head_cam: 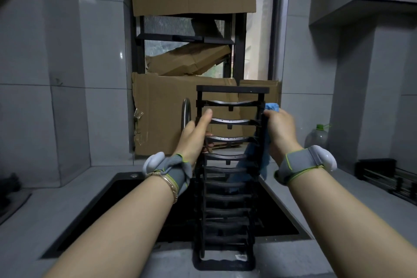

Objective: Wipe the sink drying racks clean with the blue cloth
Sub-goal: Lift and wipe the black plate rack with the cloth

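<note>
A long black drying rack point(228, 187) with curved metal slats stands tilted upward over the black sink point(126, 205), its near end resting on the counter edge. My left hand point(195, 135) grips the rack's left rail, thumb lying along it. My right hand point(281, 133) holds the blue cloth point(262, 160) wrapped against the rack's right rail; a tuft of cloth sticks out above the fingers and the rest hangs down behind the rail.
A curved steel faucet point(186, 113) rises just left of the rack. Cardboard sheets point(162, 115) cover the window behind. A clear bottle with green cap point(317, 136) stands at the right wall. Another dark rack point(388, 178) lies on the right counter.
</note>
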Available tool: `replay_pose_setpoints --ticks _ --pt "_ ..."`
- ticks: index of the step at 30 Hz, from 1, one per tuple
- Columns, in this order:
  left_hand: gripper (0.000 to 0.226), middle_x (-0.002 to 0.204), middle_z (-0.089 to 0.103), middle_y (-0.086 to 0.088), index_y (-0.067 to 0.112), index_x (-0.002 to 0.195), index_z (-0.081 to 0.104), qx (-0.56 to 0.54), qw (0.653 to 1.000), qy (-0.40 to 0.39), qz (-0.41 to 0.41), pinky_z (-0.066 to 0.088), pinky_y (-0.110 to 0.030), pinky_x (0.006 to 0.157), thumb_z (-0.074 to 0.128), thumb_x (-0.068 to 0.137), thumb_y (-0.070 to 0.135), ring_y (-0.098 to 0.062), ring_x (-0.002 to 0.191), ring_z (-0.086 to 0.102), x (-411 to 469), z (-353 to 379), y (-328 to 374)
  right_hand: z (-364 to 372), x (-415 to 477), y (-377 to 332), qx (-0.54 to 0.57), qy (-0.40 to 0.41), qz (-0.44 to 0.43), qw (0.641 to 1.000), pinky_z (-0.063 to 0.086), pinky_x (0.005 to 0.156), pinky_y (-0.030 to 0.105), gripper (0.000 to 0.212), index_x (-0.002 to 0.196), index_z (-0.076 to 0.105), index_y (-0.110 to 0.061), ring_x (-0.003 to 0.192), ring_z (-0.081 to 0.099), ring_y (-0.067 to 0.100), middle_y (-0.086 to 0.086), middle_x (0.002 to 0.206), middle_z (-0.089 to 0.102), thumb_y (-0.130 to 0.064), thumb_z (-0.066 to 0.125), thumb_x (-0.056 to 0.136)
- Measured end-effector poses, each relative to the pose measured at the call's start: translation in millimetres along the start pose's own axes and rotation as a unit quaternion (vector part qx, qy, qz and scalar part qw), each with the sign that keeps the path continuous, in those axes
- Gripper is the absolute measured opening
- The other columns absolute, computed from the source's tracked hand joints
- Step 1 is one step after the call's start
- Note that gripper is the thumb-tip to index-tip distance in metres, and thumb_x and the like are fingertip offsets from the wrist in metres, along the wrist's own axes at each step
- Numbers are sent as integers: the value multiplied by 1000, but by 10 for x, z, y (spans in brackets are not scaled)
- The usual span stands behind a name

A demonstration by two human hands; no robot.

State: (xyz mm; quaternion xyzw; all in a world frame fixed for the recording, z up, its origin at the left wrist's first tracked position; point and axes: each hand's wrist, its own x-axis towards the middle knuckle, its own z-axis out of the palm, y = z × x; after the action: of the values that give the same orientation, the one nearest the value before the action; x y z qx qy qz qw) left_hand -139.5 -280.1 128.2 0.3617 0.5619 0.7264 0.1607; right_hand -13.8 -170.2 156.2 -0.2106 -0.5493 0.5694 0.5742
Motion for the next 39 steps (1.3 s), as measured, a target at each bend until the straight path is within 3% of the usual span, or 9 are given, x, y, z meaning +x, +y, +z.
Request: replay_pose_setpoints --ticks 3,7,13,17,25,28,33,36,39 --pt "92 128 53 -17 6 140 36 18 999 13 24 49 -27 64 40 80 75 -29 94 60 25 32 -26 9 -4 20 -99 77 -66 990 35 66 33 14 63 48 -22 71 42 19 4 72 47 -19 43 76" --pt "89 137 47 -19 12 134 46 28 999 32 19 43 -49 102 25 80 80 -39 124 48 53 54 -48 101 -252 -217 -99 52 -177 978 41 74 30 25 100 35 -26 86 48 15 -2 95 47 -28 50 81" --pt "47 100 58 4 9 105 59 69 990 66 101 35 -23 83 27 101 42 -12 94 51 101 48 -94 359 -636 -467 -177 -108 -231 950 50 74 21 23 97 39 -19 82 50 6 -8 90 45 -1 49 86" --pt "41 69 47 7 19 68 46 89 981 83 148 33 -25 61 30 101 37 -4 63 41 77 40 -117 504 -630 -222 -309 -33 -340 887 45 82 28 17 90 62 -6 89 57 21 8 95 62 4 53 80" --pt "36 68 51 5 15 74 51 82 971 97 203 35 -15 55 33 101 30 -2 62 44 34 13 -155 696 -578 141 -282 -8 -358 890 39 81 24 21 99 72 -7 91 59 30 15 91 68 -4 63 81" --pt "39 62 47 4 15 67 48 63 973 95 203 34 -15 51 34 102 26 0 54 44 22 23 -132 610 -561 185 -378 -68 -402 831 44 72 39 26 102 72 -14 87 52 32 6 90 71 -8 56 83" --pt "40 64 47 3 10 74 50 91 974 86 189 32 -13 52 32 101 34 -5 59 43 36 36 -150 360 -471 1 -586 -115 -446 666 39 57 33 21 103 68 -14 80 52 30 5 93 64 -13 54 87" --pt "44 60 42 0 12 65 40 96 974 84 187 31 -21 53 31 101 36 -11 57 39 35 26 -155 259 -406 -105 -505 -49 -413 756 46 69 34 20 99 69 -8 83 59 31 11 96 61 -4 56 84" --pt "44 59 40 1 13 63 39 87 975 89 185 29 -29 58 32 101 35 -12 56 38 3 41 -133 382 -470 -125 -363 30 -419 832 36 72 16 16 94 70 -5 80 59 23 10 89 65 -2 61 81"
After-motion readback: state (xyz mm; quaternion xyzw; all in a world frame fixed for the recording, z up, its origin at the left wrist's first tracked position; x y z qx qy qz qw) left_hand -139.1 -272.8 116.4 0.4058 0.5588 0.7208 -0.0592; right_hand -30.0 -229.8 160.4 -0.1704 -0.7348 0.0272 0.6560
